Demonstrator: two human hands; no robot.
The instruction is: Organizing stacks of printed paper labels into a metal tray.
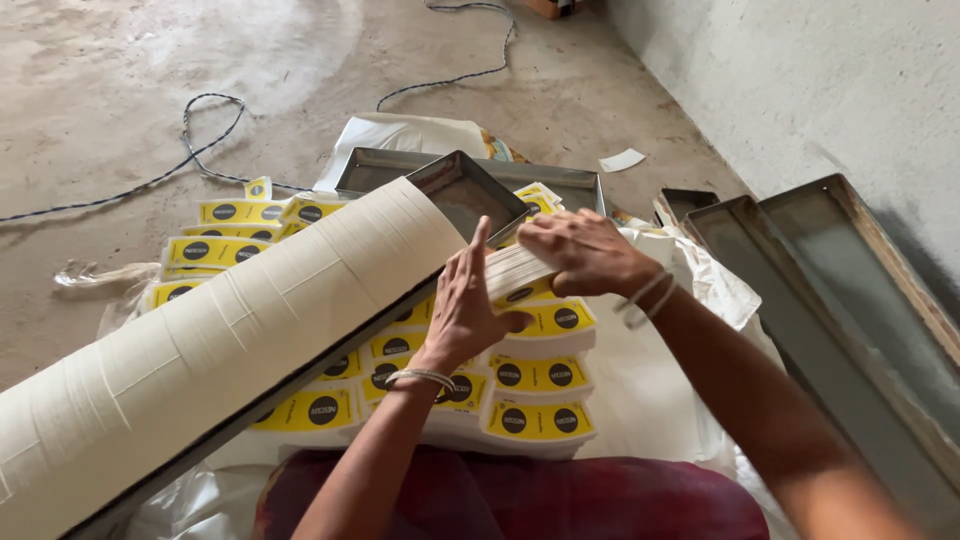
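paper blanks (515,268), a tight fanned stack seen edge-on, are gripped between the two hands just right of centre, above the yellow piles. starting from the far left, a black cable (200,150) is seen snaking over the concrete floor (100,80). next, a long curved row of white blanks (220,330) is laid in a metal tray (300,375) that runs diagonally from the lower left up toward the middle. behind and beneath it, stacks of yellow printed blanks (215,250) with black round marks are spread on a white sheet (650,380), and more of them (540,420) are piled in front of the person's dark red lap. the left hand (465,310) is set upright against the end of the gripped stack, fingers (478,240) stretched and pressed flat to it, thumb tucked under, a bangle seen at the wrist. the right hand (580,250) is curled over the top of the same stack, fingers clenched around it, thread worn at the wrist. further back, an empty metal tray (470,185) is angled upward. on the right, two long empty metal trays (850,300) are lined along the grey wall (800,70).
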